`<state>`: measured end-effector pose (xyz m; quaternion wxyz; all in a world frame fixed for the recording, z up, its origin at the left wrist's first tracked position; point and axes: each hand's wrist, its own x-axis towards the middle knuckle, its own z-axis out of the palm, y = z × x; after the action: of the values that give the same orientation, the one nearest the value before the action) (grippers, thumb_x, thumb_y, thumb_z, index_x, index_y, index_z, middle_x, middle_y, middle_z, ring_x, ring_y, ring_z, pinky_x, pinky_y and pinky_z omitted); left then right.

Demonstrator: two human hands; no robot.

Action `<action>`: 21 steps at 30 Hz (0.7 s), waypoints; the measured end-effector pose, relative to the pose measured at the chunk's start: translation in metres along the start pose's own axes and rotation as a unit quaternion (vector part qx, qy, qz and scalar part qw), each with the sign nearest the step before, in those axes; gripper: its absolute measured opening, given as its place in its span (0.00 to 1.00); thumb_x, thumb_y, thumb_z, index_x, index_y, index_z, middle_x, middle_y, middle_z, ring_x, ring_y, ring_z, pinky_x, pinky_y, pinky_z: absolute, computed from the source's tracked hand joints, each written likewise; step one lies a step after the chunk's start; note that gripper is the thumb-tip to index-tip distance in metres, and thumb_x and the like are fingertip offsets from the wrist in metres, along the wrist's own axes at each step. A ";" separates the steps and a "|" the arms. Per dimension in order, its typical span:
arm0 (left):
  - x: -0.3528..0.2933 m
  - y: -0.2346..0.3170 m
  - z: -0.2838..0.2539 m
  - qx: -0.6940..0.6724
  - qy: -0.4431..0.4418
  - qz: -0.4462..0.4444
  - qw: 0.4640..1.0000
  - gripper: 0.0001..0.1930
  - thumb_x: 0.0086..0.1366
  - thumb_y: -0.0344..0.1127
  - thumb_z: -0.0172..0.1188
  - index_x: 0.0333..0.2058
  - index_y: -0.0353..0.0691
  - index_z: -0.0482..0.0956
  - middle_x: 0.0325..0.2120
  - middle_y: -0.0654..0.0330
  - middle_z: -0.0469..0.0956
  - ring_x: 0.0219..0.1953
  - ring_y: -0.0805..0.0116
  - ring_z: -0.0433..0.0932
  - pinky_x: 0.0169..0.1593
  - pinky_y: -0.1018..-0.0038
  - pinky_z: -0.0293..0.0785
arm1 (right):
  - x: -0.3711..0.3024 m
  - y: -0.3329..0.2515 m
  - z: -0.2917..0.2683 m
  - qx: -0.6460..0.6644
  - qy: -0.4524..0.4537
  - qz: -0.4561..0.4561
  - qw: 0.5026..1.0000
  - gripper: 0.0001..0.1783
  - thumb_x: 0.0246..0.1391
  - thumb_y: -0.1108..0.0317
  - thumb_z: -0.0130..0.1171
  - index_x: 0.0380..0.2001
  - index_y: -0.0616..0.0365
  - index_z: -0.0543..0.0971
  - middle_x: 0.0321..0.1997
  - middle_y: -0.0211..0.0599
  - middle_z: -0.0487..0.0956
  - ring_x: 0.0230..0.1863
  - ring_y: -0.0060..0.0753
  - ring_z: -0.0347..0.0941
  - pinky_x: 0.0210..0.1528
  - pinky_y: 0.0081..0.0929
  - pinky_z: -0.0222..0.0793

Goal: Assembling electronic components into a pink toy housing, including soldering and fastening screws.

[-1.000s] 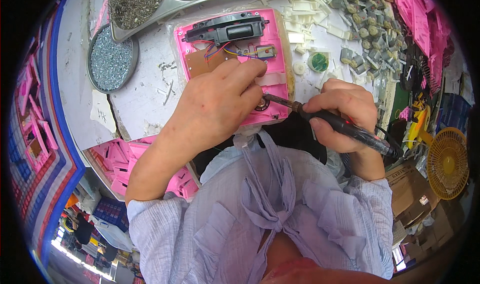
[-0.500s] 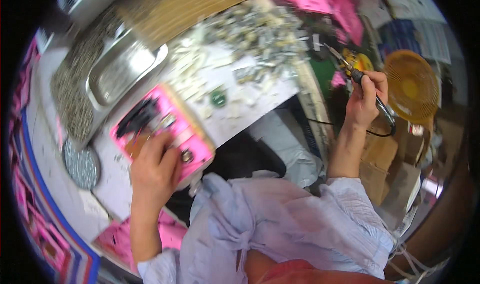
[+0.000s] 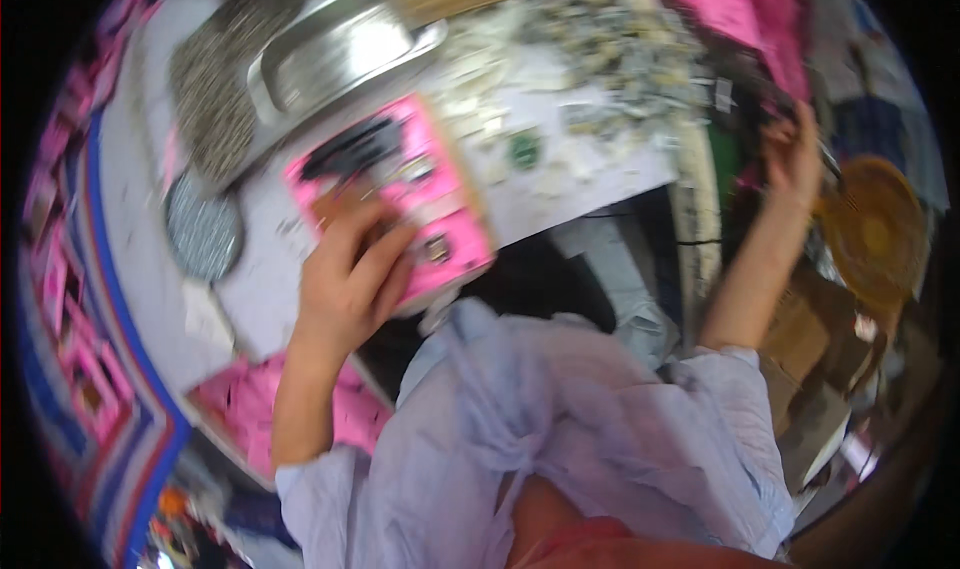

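My left hand (image 3: pixel 350 269) rests over the near left part of a bright pink block (image 3: pixel 465 234), its fingers curled around something they hide. Set into the block are a bundle of black wires or strips (image 3: pixel 352 149), a small metal part (image 3: pixel 415 169) and a square metal piece (image 3: pixel 436 249). A brown patch (image 3: pixel 340 201) shows just beyond my fingertips. My right hand (image 3: pixel 792 164) is stretched out to the far right, blurred, with its fingers partly closed on a soldering iron (image 3: pixel 831 163). Only a short dark length of the iron shows beside the hand; its tip is hidden.
Behind the block lie a metal tray (image 3: pixel 262 89), a heap of thin metal pins (image 3: pixel 215 104) and many small grey parts (image 3: pixel 620 49). A green roll (image 3: pixel 524 150) sits on the white table (image 3: pixel 270 299). A yellow-brown basket (image 3: pixel 880 234) stands at right, above cardboard (image 3: pixel 800 319).
My right hand has moved farther away with the soldering iron, whose tip no longer shows. My left hand stays at the pink block. The whole view has shifted, and things appear farther right.
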<state>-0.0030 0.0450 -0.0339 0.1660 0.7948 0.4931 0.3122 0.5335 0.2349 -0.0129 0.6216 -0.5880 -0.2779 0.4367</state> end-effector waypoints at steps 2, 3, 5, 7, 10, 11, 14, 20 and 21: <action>-0.007 0.001 -0.009 -0.006 0.035 -0.036 0.999 0.18 0.54 0.26 0.70 0.45 0.39 0.81 0.45 0.52 0.78 0.37 0.55 0.80 0.40 0.65 0.79 | -0.036 -0.001 0.013 0.088 0.001 0.034 0.996 0.13 0.65 0.60 0.63 0.30 0.52 0.74 0.24 0.25 0.67 0.23 0.21 0.57 0.32 0.26 0.59; -0.014 0.000 -0.008 -0.007 0.066 -0.046 0.997 0.18 0.53 0.25 0.70 0.45 0.39 0.82 0.44 0.52 0.78 0.35 0.56 0.80 0.38 0.66 0.78 | -0.052 0.000 0.020 0.103 -0.006 0.036 0.994 0.13 0.68 0.61 0.58 0.28 0.52 0.73 0.22 0.24 0.63 0.23 0.21 0.55 0.32 0.26 0.56; -0.023 -0.001 -0.005 -0.010 0.087 -0.047 0.995 0.18 0.53 0.26 0.70 0.45 0.40 0.82 0.44 0.53 0.77 0.34 0.57 0.79 0.37 0.66 0.76 | -0.085 0.012 0.025 0.162 -0.147 0.055 0.974 0.08 0.67 0.64 0.58 0.40 0.58 0.77 0.23 0.23 0.64 0.23 0.19 0.56 0.31 0.24 0.57; -0.025 0.004 -0.005 0.011 0.064 -0.035 0.997 0.18 0.53 0.28 0.70 0.45 0.42 0.82 0.44 0.54 0.77 0.34 0.59 0.78 0.37 0.66 0.75 | -0.132 0.038 0.073 0.081 -0.162 0.036 0.983 0.11 0.64 0.69 0.61 0.48 0.61 0.79 0.25 0.25 0.69 0.22 0.18 0.59 0.30 0.21 0.61; -0.010 0.010 -0.005 0.041 0.007 -0.028 0.999 0.17 0.54 0.32 0.70 0.45 0.44 0.83 0.45 0.56 0.76 0.35 0.60 0.77 0.37 0.65 0.73 | -0.200 0.061 0.140 -0.214 -0.288 -0.069 0.931 0.09 0.59 0.76 0.63 0.44 0.61 0.81 0.28 0.30 0.78 0.25 0.20 0.72 0.31 0.20 0.69; -0.009 0.008 -0.004 0.044 -0.003 -0.026 0.999 0.18 0.55 0.35 0.70 0.46 0.45 0.83 0.46 0.56 0.76 0.37 0.59 0.77 0.39 0.64 0.72 | -0.205 0.072 0.158 -0.258 -0.357 -0.169 0.882 0.08 0.57 0.76 0.64 0.41 0.61 0.82 0.29 0.33 0.80 0.27 0.22 0.75 0.31 0.21 0.70; -0.009 0.007 -0.003 0.044 0.006 -0.023 0.999 0.18 0.55 0.34 0.70 0.47 0.45 0.83 0.46 0.55 0.76 0.37 0.58 0.77 0.39 0.64 0.72 | -0.217 0.084 0.215 -0.285 -0.442 -0.259 0.810 0.04 0.53 0.73 0.68 0.32 0.61 0.84 0.28 0.38 0.82 0.28 0.30 0.79 0.30 0.27 0.73; -0.016 0.005 -0.001 0.031 0.014 -0.031 0.999 0.23 0.48 0.29 0.71 0.47 0.44 0.85 0.44 0.54 0.75 0.37 0.58 0.76 0.40 0.63 0.74 | -0.221 0.074 0.258 -0.491 -0.466 -0.305 0.670 0.14 0.48 0.58 0.68 0.23 0.58 0.82 0.23 0.41 0.82 0.28 0.46 0.81 0.30 0.38 0.76; -0.017 0.005 -0.001 0.030 0.023 -0.033 0.999 0.23 0.48 0.29 0.71 0.46 0.44 0.85 0.44 0.55 0.75 0.37 0.58 0.76 0.40 0.63 0.74 | -0.223 0.074 0.261 -0.513 -0.463 -0.314 0.651 0.14 0.48 0.57 0.68 0.23 0.58 0.81 0.23 0.41 0.82 0.28 0.46 0.81 0.31 0.39 0.76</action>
<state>-0.0060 0.0274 -0.0363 0.1413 0.7754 0.5318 0.3099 0.1896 0.1634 -0.0068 0.1118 -0.4119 -0.8774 0.2190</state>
